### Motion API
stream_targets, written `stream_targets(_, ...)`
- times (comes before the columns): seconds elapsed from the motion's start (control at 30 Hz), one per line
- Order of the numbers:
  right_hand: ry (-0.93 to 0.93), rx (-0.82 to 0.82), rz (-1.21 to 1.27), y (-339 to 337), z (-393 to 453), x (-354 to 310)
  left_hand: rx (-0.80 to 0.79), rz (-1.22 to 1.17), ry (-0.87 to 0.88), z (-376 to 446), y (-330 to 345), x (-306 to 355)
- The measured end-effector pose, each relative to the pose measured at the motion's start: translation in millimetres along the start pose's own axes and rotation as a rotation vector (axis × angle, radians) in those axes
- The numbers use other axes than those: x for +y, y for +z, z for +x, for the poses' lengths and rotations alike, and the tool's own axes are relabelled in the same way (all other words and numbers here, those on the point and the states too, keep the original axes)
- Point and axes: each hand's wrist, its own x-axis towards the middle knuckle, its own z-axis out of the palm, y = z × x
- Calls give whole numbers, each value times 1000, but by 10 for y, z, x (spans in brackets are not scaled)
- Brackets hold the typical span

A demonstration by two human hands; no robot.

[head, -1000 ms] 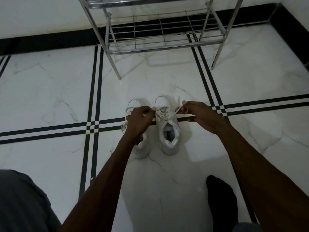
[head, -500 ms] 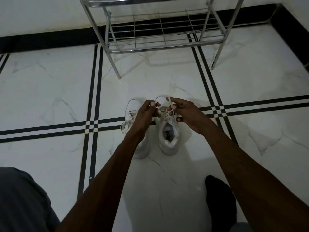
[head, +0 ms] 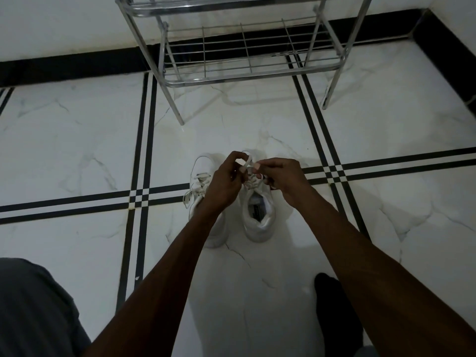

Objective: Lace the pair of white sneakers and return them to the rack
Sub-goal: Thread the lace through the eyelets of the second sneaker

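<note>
Two white sneakers stand side by side on the marble floor, toes pointing away from me. The right sneaker point(head: 258, 215) has its opening facing up. My left hand point(head: 223, 181) and my right hand point(head: 282, 175) meet above its tongue, each pinching an end of its white lace point(head: 247, 163), which forms a loop between them. The left sneaker point(head: 203, 173) is partly hidden under my left wrist, and its lace hangs loose on its left side. The metal rack point(head: 239, 78) stands beyond the shoes.
The rack's lower wire shelf holds nothing. Its front legs point(head: 177, 109) touch the floor just beyond the shoes. A dark-socked foot point(head: 334, 305) rests at the lower right and a grey-clad knee point(head: 33, 313) at the lower left. A black skirting runs along the wall.
My hands, spread apart pulling the lace ends a second ago, have come together over the right sneaker and now shape a loop in the lace.
</note>
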Motion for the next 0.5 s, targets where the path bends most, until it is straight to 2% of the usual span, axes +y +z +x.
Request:
stream_targets(0.27,-157,-218,-146,-39,11,0,67,3,-92,21,19,-18)
stream_targets(0.4,-78,1,-81,60,66,21,48,-14,-100,46,26,-32)
stream_targets(0.5,-64,19,13,85,77,41,57,-75,-185,58,5,-48)
